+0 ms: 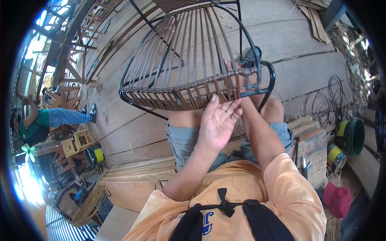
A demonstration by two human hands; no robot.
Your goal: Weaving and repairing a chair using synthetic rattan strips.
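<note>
A chair [189,52] with a black metal frame stands in front of me, its seat made of brown strips running front to back. More strips wrap its front rail [161,90]. My left hand [220,122] is palm up just below the front edge, fingers outstretched and apart, with the thumb tip close to the hanging strips. Nothing shows in its palm. At the right front corner, my right hand [233,74] reaches up behind the strips. They hide most of its fingers, so its grip is unclear. A dark cord coil [252,56] wraps the frame near that corner.
A knife [304,164] lies on a wooden block [317,148] to my right. Beyond are a green bucket [350,136], a red cap [337,199] and loose dark strands [331,96]. Stacked boards [136,172] lie at left. Another person [52,118] stands far left.
</note>
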